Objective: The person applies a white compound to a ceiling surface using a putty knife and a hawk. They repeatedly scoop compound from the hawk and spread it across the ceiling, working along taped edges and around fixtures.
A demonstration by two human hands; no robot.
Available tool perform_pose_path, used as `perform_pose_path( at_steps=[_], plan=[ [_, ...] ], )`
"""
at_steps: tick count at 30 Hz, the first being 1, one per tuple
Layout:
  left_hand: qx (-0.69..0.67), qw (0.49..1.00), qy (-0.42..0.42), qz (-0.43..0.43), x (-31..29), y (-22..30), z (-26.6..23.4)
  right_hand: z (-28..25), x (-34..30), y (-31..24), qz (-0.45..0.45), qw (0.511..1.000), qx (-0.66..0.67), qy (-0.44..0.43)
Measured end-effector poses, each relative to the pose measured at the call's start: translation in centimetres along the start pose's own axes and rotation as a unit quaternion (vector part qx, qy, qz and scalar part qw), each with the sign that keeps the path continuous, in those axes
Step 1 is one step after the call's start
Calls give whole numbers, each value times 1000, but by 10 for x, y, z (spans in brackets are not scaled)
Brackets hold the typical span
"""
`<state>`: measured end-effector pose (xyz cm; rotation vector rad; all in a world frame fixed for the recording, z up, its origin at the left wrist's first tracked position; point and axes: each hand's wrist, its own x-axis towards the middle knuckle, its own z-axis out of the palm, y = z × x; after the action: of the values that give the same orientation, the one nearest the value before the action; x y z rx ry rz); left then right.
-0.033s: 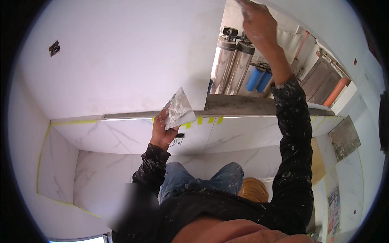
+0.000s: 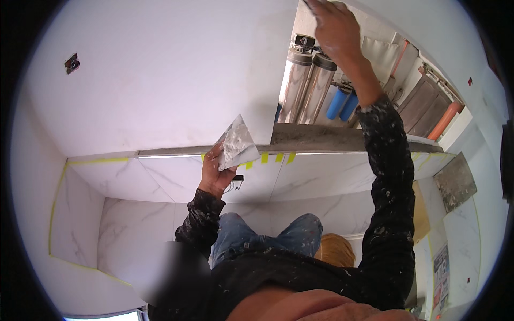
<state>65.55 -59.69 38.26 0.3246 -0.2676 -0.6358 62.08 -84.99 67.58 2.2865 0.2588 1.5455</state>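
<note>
At the far upper left, a small cut-out with a fitting (image 2: 72, 63) sits in the white wall (image 2: 171, 75); below it a yellow tape line (image 2: 101, 161) runs along the top of the marble-patterned panels (image 2: 134, 174); next comes the left grip (image 2: 215, 179), closed around the lower left side of a triangular plate (image 2: 252, 153), which bears a lump of white paste (image 2: 235, 136); the plate lies up and to the right of that grip, just beyond the fingers, its long axis rising to a point at the top; the left hand is plainly the nearer one, while the right is well apart, higher and to the right; short yellow tape strips (image 2: 264, 158) hang just right of the plate, over the panels; a grey ledge (image 2: 321, 138) runs beneath an opening, behind which stand shiny metal cylinders (image 2: 294, 88) and blue canisters (image 2: 337, 103); between plate and right hand come the wall's right edge and part of that opening; the right grip (image 2: 338, 32) is curled near the upper edge, with something dark at its fingertips, mostly cut off, so I cannot tell how firmly it holds; rightmost are an orange pipe (image 2: 444, 122) and a grey slab (image 2: 455, 183).
</note>
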Motion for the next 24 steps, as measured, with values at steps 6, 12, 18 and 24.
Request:
perform_pose_path(
  at_steps=[6,12,18,24],
  plan=[
    [-27,999,-39,-22,14,-6,-16,74,-50,-11,-177,968,-176,-26],
    [33,999,5,0,13,-2,-3,65,-159,-60,-76,987,51,-130],
    [176,983,40,37,27,-1,17,-7,-167,-78,7,931,304,-199],
    [202,978,2,49,46,-3,30,-32,-152,-75,-112,923,241,-278]
  ],
)
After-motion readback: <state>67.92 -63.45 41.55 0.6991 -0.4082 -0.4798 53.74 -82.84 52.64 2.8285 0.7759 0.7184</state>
